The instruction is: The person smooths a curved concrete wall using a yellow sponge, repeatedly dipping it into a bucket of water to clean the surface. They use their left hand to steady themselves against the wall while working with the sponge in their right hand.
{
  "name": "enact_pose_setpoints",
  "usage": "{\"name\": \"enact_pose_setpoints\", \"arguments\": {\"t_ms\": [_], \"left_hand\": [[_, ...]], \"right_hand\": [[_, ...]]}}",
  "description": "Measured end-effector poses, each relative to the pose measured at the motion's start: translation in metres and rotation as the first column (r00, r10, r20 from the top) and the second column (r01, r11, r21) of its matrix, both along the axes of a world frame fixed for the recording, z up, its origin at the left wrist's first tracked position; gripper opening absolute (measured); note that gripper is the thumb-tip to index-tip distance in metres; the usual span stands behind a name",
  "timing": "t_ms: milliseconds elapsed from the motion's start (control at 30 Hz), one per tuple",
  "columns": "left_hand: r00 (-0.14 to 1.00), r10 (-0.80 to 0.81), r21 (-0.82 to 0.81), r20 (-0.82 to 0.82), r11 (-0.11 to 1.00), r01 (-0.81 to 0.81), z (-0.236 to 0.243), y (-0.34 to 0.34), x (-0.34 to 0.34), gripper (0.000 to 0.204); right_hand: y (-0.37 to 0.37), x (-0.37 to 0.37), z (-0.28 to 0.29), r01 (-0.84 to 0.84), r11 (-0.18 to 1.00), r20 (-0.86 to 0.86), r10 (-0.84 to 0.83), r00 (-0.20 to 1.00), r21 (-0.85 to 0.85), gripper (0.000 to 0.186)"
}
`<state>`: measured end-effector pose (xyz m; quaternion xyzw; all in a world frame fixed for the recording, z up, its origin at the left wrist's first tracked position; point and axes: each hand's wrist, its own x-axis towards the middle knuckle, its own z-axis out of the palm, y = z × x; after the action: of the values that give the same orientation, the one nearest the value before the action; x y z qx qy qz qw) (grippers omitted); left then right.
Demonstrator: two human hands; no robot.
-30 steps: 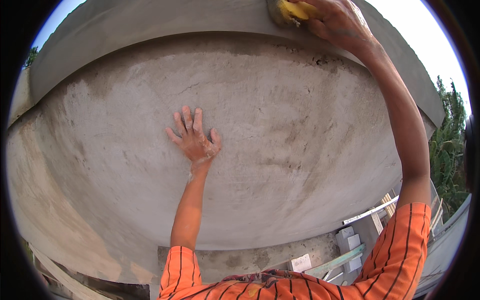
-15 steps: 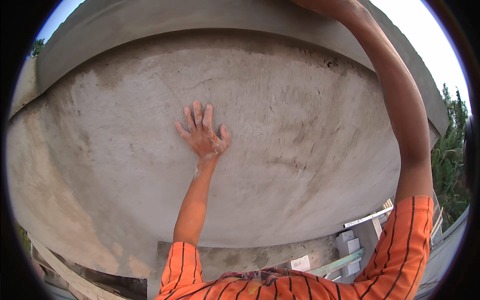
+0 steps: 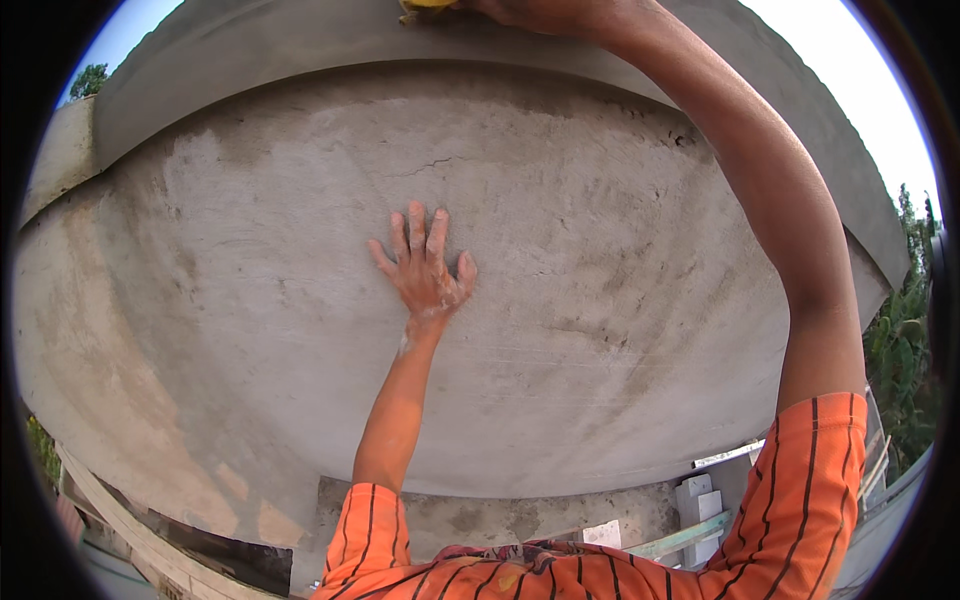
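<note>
My left hand (image 3: 427, 265) lies spread against a rough grey plastered wall (image 3: 580, 250), its dusty fingers apart, just left of the middle of the view. My right hand (image 3: 530, 14) reaches up to the overhanging smooth grey band (image 3: 250, 50) along the top, gripping a yellow tool (image 3: 425, 10), perhaps a sponge, that is partly cut off by the upper edge. Cracks and darker damp patches show on the wall below the band.
Below are a concrete ledge (image 3: 440, 512), pale blocks (image 3: 695, 515), a greenish board (image 3: 662, 542) and timber planks (image 3: 140, 535) at lower left. Trees and cactus-like plants (image 3: 900, 355) stand at the right, under bright sky.
My right hand has moved left along the top band with the yellow tool, which left view and shows again. My left hand sits slightly further right in the picture, as does the band.
</note>
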<state>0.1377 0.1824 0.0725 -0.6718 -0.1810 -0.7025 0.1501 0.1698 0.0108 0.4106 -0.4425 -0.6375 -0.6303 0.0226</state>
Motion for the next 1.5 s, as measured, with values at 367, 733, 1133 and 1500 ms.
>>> {"name": "enact_pose_setpoints", "arguments": {"t_ms": [367, 733, 1133, 1500], "left_hand": [[1.0, 0.002, -0.02, 0.003, 1.0, -0.002, 0.001, -0.003, 0.006, 0.076], [0.998, 0.06, -0.046, 0.01, 0.997, -0.06, -0.002, 0.004, 0.003, 0.071], [0.996, 0.086, -0.075, -0.025, 0.993, -0.087, -0.002, 0.003, -0.004, 0.072], [0.997, 0.077, -0.025, 0.016, 0.997, -0.077, -0.01, 0.013, -0.008, 0.062]], "right_hand": [[-0.015, -0.01, 0.019, -0.063, 0.998, -0.255, 0.057, 0.965, -0.014, 0.022], [-0.121, 0.121, -0.007, 0.171, 0.957, -0.409, -0.062, 0.91, 0.235, 0.034], [-0.109, 0.105, -0.003, -0.257, 0.962, -0.703, 0.243, 0.669, 0.088, 0.016], [-0.142, 0.121, -0.003, -0.031, 0.992, -0.492, 0.089, 0.866, 0.126, 0.012]]}}
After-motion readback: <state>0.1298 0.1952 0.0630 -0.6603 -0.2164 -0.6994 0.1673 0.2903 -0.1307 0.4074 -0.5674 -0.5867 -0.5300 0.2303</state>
